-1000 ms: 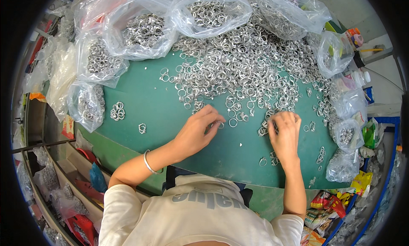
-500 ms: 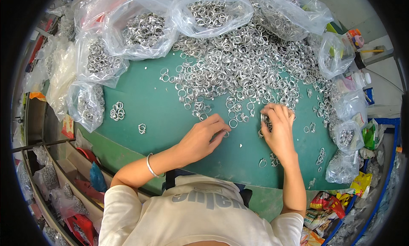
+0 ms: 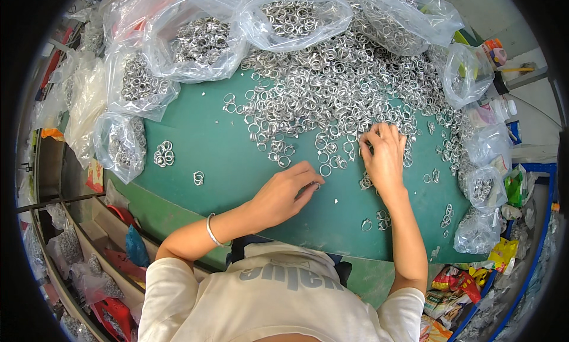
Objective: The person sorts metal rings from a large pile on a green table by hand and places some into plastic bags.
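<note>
**Two hands at the edge of a heap of metal rings**

Nearest the camera, the person's white shirt fills the lower frame, both forearms reaching out over the green counter. A thin silver bangle sits on the left wrist. The left hand lies low on the counter, fingers curled in loosely, and a ring or two seems to be tucked under the fingertips; whether it truly grips them, I cannot tell. Just beyond those fingertips lies a single loose ring.

Over to the right, the right hand is a little further out, fingers bent and pinched together at the near fringe of the ring pile, touching the rings there. A few stray rings lie beside the right forearm.

Off to the left, well apart from both hands, a small cluster of rings sits alone, with another pair near it.

Further out, the pile spreads thick across the counter. Around its far and side edges stand clear plastic bags stuffed with more rings, and smaller bags crowd the right edge.
</note>
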